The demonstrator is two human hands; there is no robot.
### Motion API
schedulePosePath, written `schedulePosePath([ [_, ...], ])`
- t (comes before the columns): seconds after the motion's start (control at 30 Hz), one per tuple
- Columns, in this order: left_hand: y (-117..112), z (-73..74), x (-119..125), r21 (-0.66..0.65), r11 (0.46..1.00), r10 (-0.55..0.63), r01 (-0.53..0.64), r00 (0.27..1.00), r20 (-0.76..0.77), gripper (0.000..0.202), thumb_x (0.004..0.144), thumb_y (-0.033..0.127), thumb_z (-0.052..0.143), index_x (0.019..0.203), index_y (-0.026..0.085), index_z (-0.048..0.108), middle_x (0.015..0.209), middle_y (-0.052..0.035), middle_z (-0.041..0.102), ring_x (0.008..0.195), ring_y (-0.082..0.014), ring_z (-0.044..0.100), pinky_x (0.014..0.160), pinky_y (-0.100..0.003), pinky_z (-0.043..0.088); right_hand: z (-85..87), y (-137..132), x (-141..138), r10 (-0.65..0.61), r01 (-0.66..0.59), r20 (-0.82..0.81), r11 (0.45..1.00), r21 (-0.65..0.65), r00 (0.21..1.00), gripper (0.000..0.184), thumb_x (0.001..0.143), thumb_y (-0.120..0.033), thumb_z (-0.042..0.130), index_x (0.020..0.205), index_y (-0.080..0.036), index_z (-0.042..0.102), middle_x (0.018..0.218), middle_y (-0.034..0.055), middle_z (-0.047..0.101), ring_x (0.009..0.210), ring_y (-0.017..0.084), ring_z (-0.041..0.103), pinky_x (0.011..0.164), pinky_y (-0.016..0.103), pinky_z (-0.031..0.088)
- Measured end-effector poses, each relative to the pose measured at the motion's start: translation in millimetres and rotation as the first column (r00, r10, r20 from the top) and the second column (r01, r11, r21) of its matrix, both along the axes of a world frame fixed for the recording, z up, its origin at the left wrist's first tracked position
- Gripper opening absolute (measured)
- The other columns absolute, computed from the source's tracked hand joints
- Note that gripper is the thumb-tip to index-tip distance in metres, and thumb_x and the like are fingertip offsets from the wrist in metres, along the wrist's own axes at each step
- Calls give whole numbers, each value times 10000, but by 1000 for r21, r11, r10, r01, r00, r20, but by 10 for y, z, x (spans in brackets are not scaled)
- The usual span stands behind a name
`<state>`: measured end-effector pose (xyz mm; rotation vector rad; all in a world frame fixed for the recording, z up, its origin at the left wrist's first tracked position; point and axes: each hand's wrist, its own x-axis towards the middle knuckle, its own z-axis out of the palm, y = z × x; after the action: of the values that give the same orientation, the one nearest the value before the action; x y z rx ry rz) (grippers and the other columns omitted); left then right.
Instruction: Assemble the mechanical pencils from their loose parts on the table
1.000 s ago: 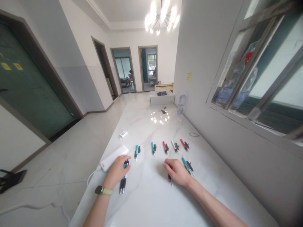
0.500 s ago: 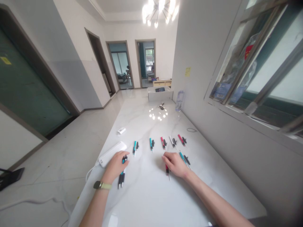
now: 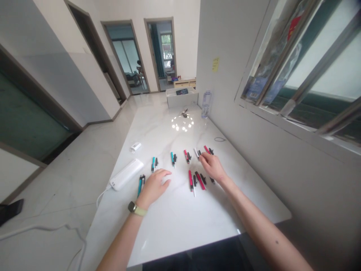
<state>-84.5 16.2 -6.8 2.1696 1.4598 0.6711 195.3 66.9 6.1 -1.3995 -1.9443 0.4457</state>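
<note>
Marble worktop (image 3: 180,222) carries rows of teal and red pens (image 3: 191,180); the left hand (image 3: 153,188) rests empty, fingers loosely apart, near a teal pen (image 3: 139,186); the right hand (image 3: 213,167) curls fingers together just beside a white pen (image 3: 196,152).

We count five pens (image 3: 172,159) in the row across the middle of the table (image 3: 175,222), each with a black piece (image 3: 175,157) just beside it. Below that row we count three more: two red pens (image 3: 191,180) right of centre and one teal pen (image 3: 139,186) at left. Toward the top we find one water bottle (image 3: 206,104) and one white box (image 3: 180,98); at lower left, one power strip (image 3: 126,174).
</note>
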Motion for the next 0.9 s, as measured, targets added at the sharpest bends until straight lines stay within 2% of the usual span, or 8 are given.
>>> schedulePosePath([
  [0.1, -14, 35, 449, -11, 995, -102, 102, 994, 35, 281, 848, 195, 550, 1115, 254, 613, 1089, -33, 633, 893, -185, 619, 810, -315, 508, -41, -42, -67, 33, -33, 8, 999, -3, 999, 316, 960, -290, 383, 658, -205, 422, 565, -30, 439, 537, 131, 414, 556, 252, 284],
  [0.17, -2, 33, 694, 0, 991, -136, 136, 990, 49, 333, 839, 192, 570, 1165, 260, 571, 1125, -34, 610, 876, -180, 615, 826, -325, 502, -68, -67, -108, 54, -54, 20, 998, -15, 998, 307, 958, -279, 390, 661, -204, 415, 569, -29, 460, 536, 126, 422, 555, 250, 282],
  [0.23, 16, 11, 871, 65, 989, -135, 132, 990, 42, 401, 798, 210, 637, 1187, 239, 544, 1167, -58, 578, 1034, -228, 570, 923, -365, 467, -81, -81, -129, 57, -56, 28, 998, -20, 998, 303, 953, -266, 393, 658, -202, 416, 569, -27, 472, 533, 122, 422, 555, 247, 282],
  [0.3, 31, -27, 979, 105, 985, -137, 133, 990, 27, 428, 759, 215, 677, 1163, 223, 538, 1173, -76, 553, 1113, -261, 515, 969, -401, 432, -76, -83, -129, 49, -49, 27, 999, -17, 998, 305, 951, -254, 387, 653, -201, 423, 565, -25, 475, 530, 121, 416, 557, 246, 284],
  [0.47, 30, -131, 1058, 107, 984, -143, 142, 990, 5, 286, 735, 189, 671, 991, 215, 548, 1049, -72, 552, 1066, -272, 490, 951, -437, 410, -23, -78, -104, 31, -31, 16, 1000, 2, 999, 316, 955, -251, 380, 651, -200, 445, 560, -25, 457, 526, 124, 397, 553, 248, 284],
  [0.63, 11, -170, 1058, 105, 984, -150, 147, 988, 28, 323, 713, 183, 690, 1007, 221, 560, 1077, -74, 547, 1099, -279, 464, 969, -441, 394, 10, -84, -93, 31, -31, 18, 1000, 1, 999, 322, 959, -255, 386, 645, -200, 434, 558, -27, 457, 523, 122, 397, 552, 246, 285],
  [0.77, -4, -166, 1027, 105, 983, -153, 149, 988, 35, 224, 737, 159, 667, 935, 227, 585, 1031, -59, 571, 1058, -266, 486, 937, -430, 413, 19, -105, -84, 150, -147, 71, 988, -46, 986, 320, 956, -251, 398, 647, -193, 457, 611, -5, 529, 564, 124, 457, 584, 240, 308],
  [0.9, -19, -173, 973, 110, 986, -130, 127, 991, 17, 232, 736, 177, 683, 942, 234, 592, 1001, -54, 573, 1016, -265, 495, 897, -427, 427, 0, -122, -94, 241, -232, 119, 969, -81, 963, 299, 945, -226, 411, 668, -181, 512, 666, 18, 579, 614, 129, 504, 617, 234, 330],
])
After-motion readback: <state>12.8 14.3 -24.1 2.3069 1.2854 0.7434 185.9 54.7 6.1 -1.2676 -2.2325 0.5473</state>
